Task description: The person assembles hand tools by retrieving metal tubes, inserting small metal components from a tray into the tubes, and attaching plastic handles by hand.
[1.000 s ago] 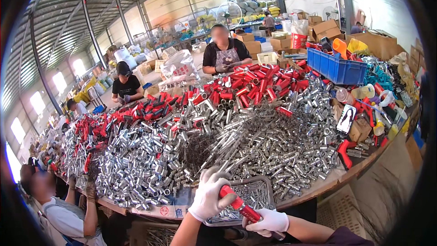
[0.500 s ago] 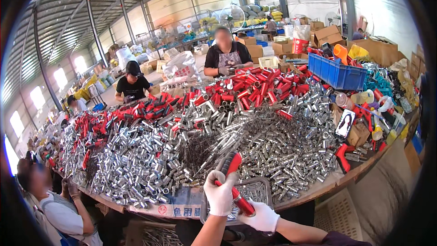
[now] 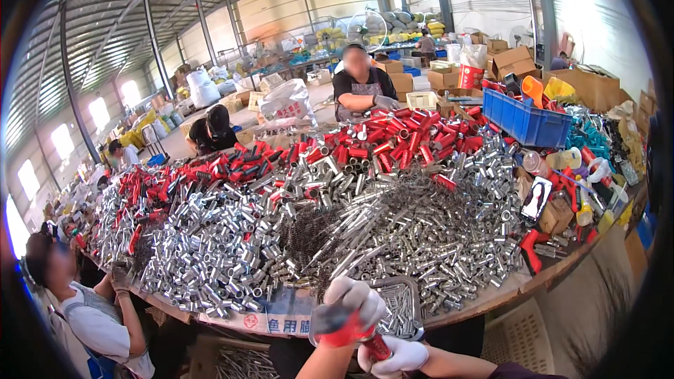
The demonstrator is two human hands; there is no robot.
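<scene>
Both my hands wear white gloves and hold one red-and-black tool with a pistol-shaped grip (image 3: 338, 326), blurred by motion. My left hand (image 3: 359, 298) is closed round it where the grip meets the barrel. At the lower end of the short red tube (image 3: 379, 347), my right hand (image 3: 399, 356) has its fingers closed on it. Just behind my hands, at the table's near edge, a grey tray (image 3: 417, 309) holds thin metal pins. Beyond it lie heaps of small metal fittings (image 3: 449, 267) and a tangle of dark springs (image 3: 305, 235).
Silver sleeves (image 3: 210, 238) cover the table's left side. Red tube handles (image 3: 400, 137) are piled at the back. A blue crate (image 3: 523, 118), a phone (image 3: 536, 198) and a red grip (image 3: 531, 251) lie on the right. Co-workers sit around the far and left sides.
The tool's grip has swung left and down, and its tube appears foreshortened. My left hand has turned and lowered; my right hand has dropped slightly. The view has shifted a little.
</scene>
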